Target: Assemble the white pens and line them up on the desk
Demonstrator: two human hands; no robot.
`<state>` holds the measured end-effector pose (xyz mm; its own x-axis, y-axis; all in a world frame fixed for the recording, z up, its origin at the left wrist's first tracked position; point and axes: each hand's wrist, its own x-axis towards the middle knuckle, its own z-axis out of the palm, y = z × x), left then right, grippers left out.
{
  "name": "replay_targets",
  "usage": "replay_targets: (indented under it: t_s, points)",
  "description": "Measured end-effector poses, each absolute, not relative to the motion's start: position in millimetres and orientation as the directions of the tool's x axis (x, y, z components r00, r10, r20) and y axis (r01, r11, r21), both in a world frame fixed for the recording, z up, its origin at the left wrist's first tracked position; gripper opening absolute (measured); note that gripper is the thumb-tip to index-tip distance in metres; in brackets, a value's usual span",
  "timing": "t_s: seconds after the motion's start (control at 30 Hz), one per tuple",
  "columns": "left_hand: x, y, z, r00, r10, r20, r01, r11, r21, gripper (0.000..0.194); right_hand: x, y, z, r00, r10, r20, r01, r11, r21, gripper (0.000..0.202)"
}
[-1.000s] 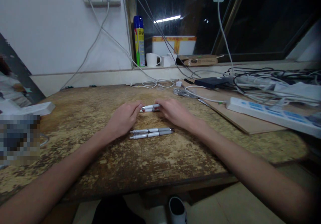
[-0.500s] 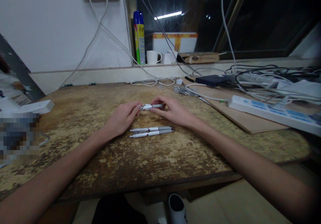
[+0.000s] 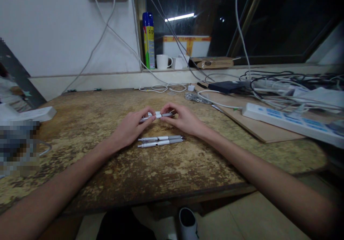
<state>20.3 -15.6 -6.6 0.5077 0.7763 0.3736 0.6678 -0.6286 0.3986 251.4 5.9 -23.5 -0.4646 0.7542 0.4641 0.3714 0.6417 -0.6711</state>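
Over the middle of the worn wooden table [image 3: 129,182], my left hand [image 3: 134,123] and my right hand [image 3: 182,118] meet at a white and grey pen [image 3: 158,115]. My left fingers pinch its left end, and my right thumb and fingers close on the right part. Parts of the pen are hidden by the fingers, and I cannot tell whether a second pen lies with it. Just nearer to me, two similar pens lie side by side, a farther pen [image 3: 161,138] and a nearer pen [image 3: 161,143], apart from both hands.
A white power strip [image 3: 285,121] rests on a brown board [image 3: 258,130] at right, with tangled cables [image 3: 282,80] behind. Another white strip [image 3: 43,114] is at left. A spray can [image 3: 148,41] and a white mug [image 3: 162,61] stand on the windowsill.
My left fingers have shifted their hold; more of the pen's left end now shows beneath them. My right hand keeps its grip, and the two lying pens stay put.
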Motion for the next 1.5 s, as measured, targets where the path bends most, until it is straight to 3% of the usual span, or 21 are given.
replay_targets:
  t_s: [0.13, 0.33, 0.5, 1.1, 1.5]
  points:
    - [20, -14, -8, 0.508, 0.782, 0.362, 0.672, -0.622, 0.402, 0.039, 253, 7, -25, -0.484, 0.77, 0.416, 0.33, 0.601, -0.728, 0.025]
    - [20, -15, -8, 0.506, 0.79, 0.346, 0.684, -0.612, 0.397, 0.041, 252, 6, -23, -0.47, 0.748, 0.469, 0.313, 0.638, -0.704, 0.016]
    - [21, -15, -7, 0.51, 0.785, 0.351, 0.675, -0.619, 0.402, 0.041, 250, 3, -22, -0.483, 0.781, 0.396, 0.307, 0.575, -0.759, 0.022]
    - [20, -12, -4, 0.502, 0.797, 0.337, 0.683, -0.604, 0.41, 0.038, 253, 11, -25, -0.439, 0.736, 0.515, 0.231, 0.646, -0.727, 0.014]
    - [14, -1, -10, 0.459, 0.859, 0.229, 0.577, -0.484, 0.658, 0.052, 255, 8, -20, -0.382, 0.7, 0.603, 0.243, 0.706, -0.665, 0.009]
